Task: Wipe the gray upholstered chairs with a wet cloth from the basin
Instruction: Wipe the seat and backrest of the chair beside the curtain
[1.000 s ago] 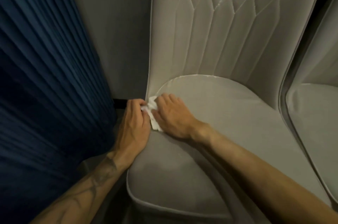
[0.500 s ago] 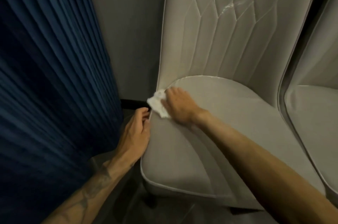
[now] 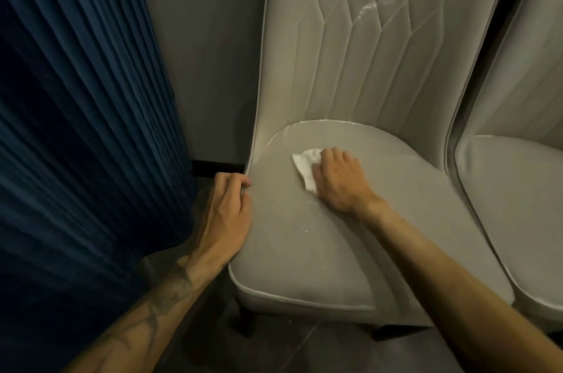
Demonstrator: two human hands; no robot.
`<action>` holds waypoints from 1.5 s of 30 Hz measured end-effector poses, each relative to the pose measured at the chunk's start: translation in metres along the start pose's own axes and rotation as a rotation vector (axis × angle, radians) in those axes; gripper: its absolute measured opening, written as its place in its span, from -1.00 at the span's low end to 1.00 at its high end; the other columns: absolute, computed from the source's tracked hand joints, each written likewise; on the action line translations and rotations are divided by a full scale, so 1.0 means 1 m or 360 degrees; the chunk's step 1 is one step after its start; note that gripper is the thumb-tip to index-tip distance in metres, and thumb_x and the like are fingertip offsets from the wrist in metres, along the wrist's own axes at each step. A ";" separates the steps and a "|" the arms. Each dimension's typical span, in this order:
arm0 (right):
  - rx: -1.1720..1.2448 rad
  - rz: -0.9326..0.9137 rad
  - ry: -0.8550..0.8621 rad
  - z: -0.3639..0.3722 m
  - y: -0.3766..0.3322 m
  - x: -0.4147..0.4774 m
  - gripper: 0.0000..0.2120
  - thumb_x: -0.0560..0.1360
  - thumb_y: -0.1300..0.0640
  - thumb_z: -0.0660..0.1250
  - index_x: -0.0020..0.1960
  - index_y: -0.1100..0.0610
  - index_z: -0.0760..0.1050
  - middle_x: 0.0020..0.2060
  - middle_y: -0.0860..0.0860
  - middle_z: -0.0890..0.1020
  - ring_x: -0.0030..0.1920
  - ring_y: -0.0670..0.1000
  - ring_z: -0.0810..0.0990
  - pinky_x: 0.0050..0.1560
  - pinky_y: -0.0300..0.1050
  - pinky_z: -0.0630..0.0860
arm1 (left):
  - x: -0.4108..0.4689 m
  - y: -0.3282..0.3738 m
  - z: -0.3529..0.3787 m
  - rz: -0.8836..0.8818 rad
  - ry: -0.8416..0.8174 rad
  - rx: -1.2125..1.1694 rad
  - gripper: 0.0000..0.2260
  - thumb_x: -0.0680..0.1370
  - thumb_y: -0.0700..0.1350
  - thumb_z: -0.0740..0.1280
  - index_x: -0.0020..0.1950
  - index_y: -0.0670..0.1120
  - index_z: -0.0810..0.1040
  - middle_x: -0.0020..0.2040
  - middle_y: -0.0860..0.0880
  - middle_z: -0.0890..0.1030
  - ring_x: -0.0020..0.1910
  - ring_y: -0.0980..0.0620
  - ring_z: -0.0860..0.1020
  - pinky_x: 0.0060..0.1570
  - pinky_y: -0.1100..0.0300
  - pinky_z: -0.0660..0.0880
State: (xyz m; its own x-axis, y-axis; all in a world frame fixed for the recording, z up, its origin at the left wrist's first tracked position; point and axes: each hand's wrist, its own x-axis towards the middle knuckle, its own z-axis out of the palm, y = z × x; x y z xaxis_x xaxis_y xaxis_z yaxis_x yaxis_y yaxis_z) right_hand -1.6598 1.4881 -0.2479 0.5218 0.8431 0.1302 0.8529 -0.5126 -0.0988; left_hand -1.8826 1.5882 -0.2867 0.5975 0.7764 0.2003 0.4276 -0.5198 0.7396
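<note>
A gray upholstered chair [image 3: 304, 250] with a quilted back fills the middle of the head view. On the back left part of its seat lies a small white cloth [image 3: 304, 167]. My right hand [image 3: 341, 180] presses on the cloth's right part with fingers laid flat. At the seat's left edge my left hand [image 3: 227, 211] grips the seat's side, fingers curled at the rim. Wet streaks shine on the upper backrest [image 3: 365, 7]. No basin is in view.
A dark blue pleated curtain [image 3: 76, 129] hangs close on the left. A second gray chair [image 3: 518, 205] stands tight against the right side. A gray wall [image 3: 207, 52] is behind, and dark floor tiles [image 3: 274, 351] lie below.
My right hand has slid the cloth from the seat's back left corner to the right, onto the seat surface. My left hand let go of the cloth and now holds the seat's left edge.
</note>
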 end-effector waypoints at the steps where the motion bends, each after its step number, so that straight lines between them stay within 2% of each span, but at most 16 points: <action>1: 0.0077 -0.0131 0.0052 0.005 -0.015 -0.020 -0.72 0.68 -0.01 0.04 0.16 0.17 0.37 0.13 0.17 0.49 0.10 0.23 0.45 0.13 0.12 0.35 | 0.003 -0.001 -0.001 0.0004 0.0002 0.0007 -0.89 0.71 -0.17 0.22 0.18 -0.12 0.52 0.16 -0.07 0.43 0.10 -0.08 0.51 0.19 -0.09 0.49; 5: 0.0246 -0.0723 0.0027 0.012 -0.062 -0.095 -0.75 0.67 -0.09 -0.01 0.04 0.03 0.33 -0.04 0.01 0.44 -0.10 0.06 0.38 -0.05 -0.01 0.32 | 0.007 -0.001 0.000 0.0058 0.0022 0.0013 -0.93 0.69 -0.19 0.23 0.12 -0.13 0.50 0.11 -0.08 0.42 0.01 -0.11 0.52 0.07 -0.18 0.54; 7: 0.0176 -0.0618 0.0028 0.000 -0.036 -0.088 -0.74 0.69 -0.09 0.00 0.09 0.05 0.36 0.01 0.03 0.45 -0.03 0.10 0.41 0.02 0.01 0.31 | 0.006 0.000 0.001 0.0091 0.0030 0.0056 -0.93 0.69 -0.18 0.24 0.11 -0.14 0.49 0.10 -0.10 0.42 0.01 -0.14 0.52 0.06 -0.19 0.54; 11: -0.0074 0.0072 0.0078 -0.008 0.007 -0.077 -0.74 0.69 -0.04 0.01 0.19 0.10 0.36 0.13 0.09 0.46 0.10 0.17 0.43 0.11 0.05 0.32 | 0.004 0.001 0.003 0.0074 0.0073 0.0056 -0.92 0.70 -0.18 0.23 0.13 -0.14 0.50 0.11 -0.10 0.43 0.03 -0.13 0.51 0.11 -0.19 0.52; 12: -0.0084 0.0047 0.0101 -0.005 -0.008 -0.083 -0.74 0.68 -0.03 0.00 0.20 0.09 0.36 0.12 0.09 0.47 0.09 0.17 0.43 0.09 0.06 0.32 | 0.003 0.002 0.004 0.0060 0.0081 0.0042 -0.92 0.70 -0.18 0.23 0.14 -0.14 0.50 0.11 -0.10 0.43 0.05 -0.13 0.50 0.13 -0.19 0.51; 15: 0.0182 -0.0428 0.0076 0.008 -0.079 -0.107 -0.76 0.65 -0.04 0.03 0.06 0.07 0.38 -0.02 0.06 0.47 -0.07 0.11 0.43 -0.03 0.03 0.36 | 0.003 0.000 0.004 0.0050 0.0078 0.0030 -0.91 0.69 -0.20 0.25 0.15 -0.15 0.50 0.12 -0.10 0.43 0.07 -0.13 0.50 0.13 -0.18 0.50; 17: 0.0212 -0.0626 0.0063 0.004 -0.089 -0.108 -0.77 0.65 -0.07 0.04 0.03 0.06 0.35 -0.04 0.04 0.45 -0.10 0.06 0.39 -0.03 -0.03 0.33 | 0.002 -0.001 0.002 0.0048 0.0052 0.0030 -0.90 0.69 -0.19 0.25 0.17 -0.15 0.51 0.13 -0.10 0.43 0.08 -0.12 0.51 0.12 -0.18 0.51; 19: 0.0179 -0.0503 0.0057 -0.003 -0.066 -0.097 -0.77 0.68 -0.04 0.06 0.10 0.09 0.38 0.02 0.07 0.47 -0.02 0.11 0.41 0.04 0.01 0.31 | 0.001 -0.001 -0.001 0.0047 0.0046 0.0037 -0.90 0.70 -0.18 0.25 0.18 -0.14 0.51 0.15 -0.09 0.44 0.09 -0.12 0.52 0.13 -0.15 0.51; 21: 0.0098 -0.0204 0.0096 -0.006 -0.040 -0.094 -0.76 0.69 -0.01 0.05 0.14 0.11 0.39 0.05 0.09 0.47 0.04 0.16 0.43 0.09 0.05 0.33 | -0.001 -0.001 -0.004 0.0064 0.0028 0.0017 -0.88 0.71 -0.15 0.25 0.19 -0.13 0.52 0.15 -0.07 0.45 0.09 -0.07 0.51 0.15 -0.08 0.50; 23: 0.0039 -0.0090 0.0148 -0.004 -0.049 -0.100 -0.78 0.67 -0.02 0.06 0.11 0.10 0.38 0.03 0.08 0.47 0.02 0.16 0.44 0.06 0.08 0.38 | -0.003 -0.003 -0.008 0.0081 -0.0006 -0.0043 -0.85 0.71 -0.14 0.25 0.23 -0.11 0.55 0.14 -0.03 0.46 0.08 0.00 0.51 0.14 0.04 0.50; 28: 0.0084 -0.0655 0.0050 0.007 -0.119 -0.117 -0.74 0.61 -0.09 0.06 0.05 0.08 0.37 -0.03 0.04 0.47 -0.08 0.07 0.41 -0.02 0.00 0.41 | -0.011 -0.017 -0.030 0.0006 -0.0090 -0.0197 -0.74 0.69 -0.27 0.27 0.29 -0.09 0.66 0.13 0.01 0.60 0.10 0.05 0.60 0.06 0.36 0.51; 32: 0.0060 -0.0540 0.0059 -0.002 -0.087 -0.116 -0.72 0.65 -0.09 0.03 0.10 0.08 0.39 0.01 0.05 0.46 -0.03 0.10 0.42 0.03 0.01 0.37 | -0.021 -0.021 -0.038 -0.0022 -0.0167 -0.0316 -0.73 0.66 -0.29 0.33 0.32 -0.09 0.66 0.17 -0.04 0.65 0.15 0.06 0.65 0.19 0.24 0.59; 36: 0.0041 -0.0443 0.0156 0.007 -0.119 -0.122 -0.77 0.60 -0.08 0.11 0.03 0.07 0.39 -0.06 0.05 0.48 -0.11 0.07 0.42 -0.07 -0.02 0.38 | -0.022 -0.016 -0.035 -0.0096 -0.0093 -0.0324 -0.77 0.70 -0.20 0.29 0.29 -0.08 0.67 0.15 -0.05 0.61 0.06 0.12 0.61 0.09 0.29 0.56; 41: 0.0108 -0.0473 0.0219 0.014 -0.137 -0.131 -0.79 0.57 -0.09 0.18 0.04 0.05 0.39 -0.07 0.01 0.47 -0.13 0.02 0.40 -0.09 -0.04 0.39 | -0.018 -0.018 -0.029 -0.0135 -0.0102 -0.0304 -0.80 0.72 -0.13 0.26 0.26 -0.07 0.65 0.15 -0.04 0.57 0.04 0.25 0.55 -0.06 0.55 0.43; 43: 0.0101 -0.0481 0.0198 0.011 -0.115 -0.148 -0.79 0.57 -0.09 0.17 0.03 0.05 0.40 -0.09 0.01 0.45 -0.15 0.02 0.38 -0.11 -0.05 0.36 | -0.020 -0.017 -0.025 -0.0082 -0.0081 -0.0278 -0.82 0.71 -0.14 0.28 0.26 -0.07 0.63 0.14 -0.06 0.54 0.01 0.17 0.56 -0.04 0.51 0.45; 45: 0.0088 -0.0421 0.0210 0.008 -0.093 -0.168 -0.79 0.59 -0.10 0.15 0.02 0.04 0.40 -0.11 0.00 0.44 -0.17 0.02 0.35 -0.14 -0.05 0.35 | -0.023 -0.015 -0.019 -0.0072 -0.0030 -0.0255 -0.81 0.70 -0.13 0.29 0.27 -0.09 0.61 0.14 -0.07 0.51 0.02 0.06 0.56 0.08 0.30 0.51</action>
State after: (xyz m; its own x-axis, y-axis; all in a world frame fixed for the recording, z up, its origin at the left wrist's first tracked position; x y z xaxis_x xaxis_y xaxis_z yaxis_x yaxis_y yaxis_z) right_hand -1.8270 1.3949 -0.2684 0.2820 0.9160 0.2855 0.9593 -0.2651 -0.0971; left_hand -1.9158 1.5851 -0.2897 0.5934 0.7902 0.1532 0.3419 -0.4197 0.8408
